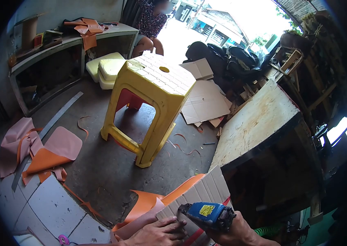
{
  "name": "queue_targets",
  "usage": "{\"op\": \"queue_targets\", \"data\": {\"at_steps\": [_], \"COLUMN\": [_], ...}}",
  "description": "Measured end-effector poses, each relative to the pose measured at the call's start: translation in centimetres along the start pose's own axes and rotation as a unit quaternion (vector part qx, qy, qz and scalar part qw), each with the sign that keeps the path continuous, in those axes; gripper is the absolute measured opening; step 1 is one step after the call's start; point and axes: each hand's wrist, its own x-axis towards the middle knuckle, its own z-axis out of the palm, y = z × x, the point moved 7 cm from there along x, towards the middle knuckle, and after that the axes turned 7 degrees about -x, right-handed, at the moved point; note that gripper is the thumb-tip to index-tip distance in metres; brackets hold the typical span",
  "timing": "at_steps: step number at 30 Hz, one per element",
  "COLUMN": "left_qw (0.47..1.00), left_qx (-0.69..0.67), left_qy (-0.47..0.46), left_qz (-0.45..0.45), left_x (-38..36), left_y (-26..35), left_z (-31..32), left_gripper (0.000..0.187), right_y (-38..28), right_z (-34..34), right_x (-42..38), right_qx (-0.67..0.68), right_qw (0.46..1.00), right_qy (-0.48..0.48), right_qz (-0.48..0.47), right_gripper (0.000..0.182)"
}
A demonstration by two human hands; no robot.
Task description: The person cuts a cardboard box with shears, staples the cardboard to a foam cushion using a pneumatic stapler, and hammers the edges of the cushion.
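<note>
While the left hand [163, 232] rests open on cardboard [207, 187], the right [239, 230] clasps a tool [207, 215].

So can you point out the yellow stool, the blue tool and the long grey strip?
Yellow stool [160, 79]: head view, top of the seat.
Blue tool [217, 215]: head view, on the blue housing.
Long grey strip [61, 113]: head view, upper stretch.

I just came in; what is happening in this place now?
The person's right hand grips a blue tool over a piece of cardboard, while the left hand lies at its edge, beside orange sheet material. Whether the tool touches the cardboard is not clear. A yellow stool stands ahead, and another person sits further back.
</note>
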Motion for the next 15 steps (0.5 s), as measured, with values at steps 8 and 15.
{"op": "queue_targets", "data": {"at_steps": [8, 15], "left_qw": [0.999, 0.998], "left_qx": [-0.042, -0.041], "left_qy": [0.003, 0.04], "left_qz": [-0.006, -0.022], "left_x": [0.3, -0.6], "left_y": [0.2, 0.2], "left_z": [-0.7, -2.3], "left_gripper": [0.026, 0.024], "right_y": [0.1, 6.7], "right_z": [0.1, -1.7], "right_x": [-0.4, -4.6], "right_qx": [-0.039, -0.03], "right_qw": [0.999, 0.996], "right_qy": [-0.012, 0.059], "right_qz": [-0.009, 0.052], "right_gripper": [0.024, 0.031]}}
